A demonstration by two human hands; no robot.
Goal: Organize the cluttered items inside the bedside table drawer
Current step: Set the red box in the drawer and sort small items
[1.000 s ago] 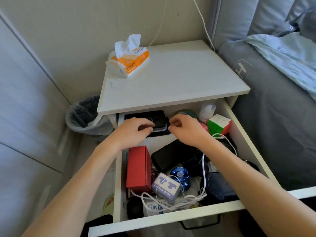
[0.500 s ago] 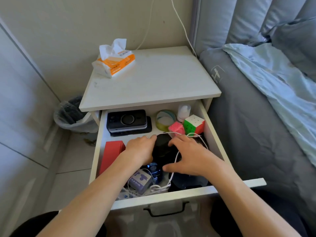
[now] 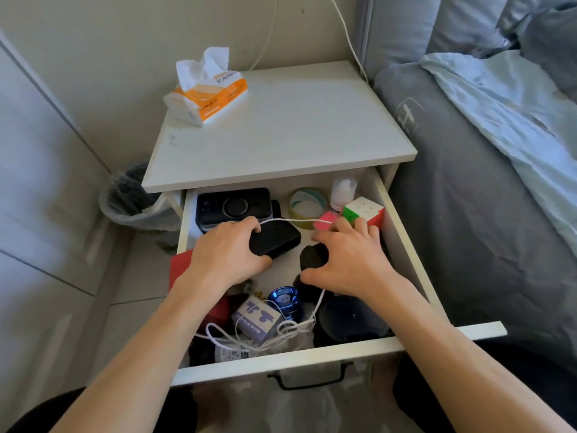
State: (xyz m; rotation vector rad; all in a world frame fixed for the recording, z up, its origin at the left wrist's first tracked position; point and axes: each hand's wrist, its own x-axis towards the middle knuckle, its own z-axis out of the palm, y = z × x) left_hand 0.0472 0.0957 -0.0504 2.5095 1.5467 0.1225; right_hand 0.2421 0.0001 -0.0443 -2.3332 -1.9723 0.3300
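Drawer (image 3: 406, 245) pulled out, contents loose across it.

Left hand (image 3: 224, 257) is over the mid-left of the drawer, fingers curled round a flat black case (image 3: 276, 240); thumb on its near edge, fingertips over the far edge. The case's long axis runs left-near to right-far, slightly diagonal to the drawer front. It sits just in front of the black box (image 3: 234, 204) at the back left corner.

Right hand (image 3: 346, 260) is at mid-right, thumb and fingers closing on a small black lump (image 3: 313, 256), likely an adapter; the grip looks like a pinch, though part of it is hidden under the palm.

A white cable (image 3: 293, 219) stretches taut between the two hands along the far side, passing over the case, then drops near the right wrist to a tangle (image 3: 268, 335) at the front.

Back right: tape roll (image 3: 307, 204), small bottle (image 3: 343, 190), pink cube (image 3: 324, 221), colour cube (image 3: 363, 210), the last two touching the right fingertips.

Judgement: the case lies directly under the left hand, so that hand is the one to shift it; open floor lies between the hands. The cable crossing over the case may drag along with it.

Front: red box (image 3: 182, 267), blue yo-yo (image 3: 285, 300), purple box (image 3: 257, 321).
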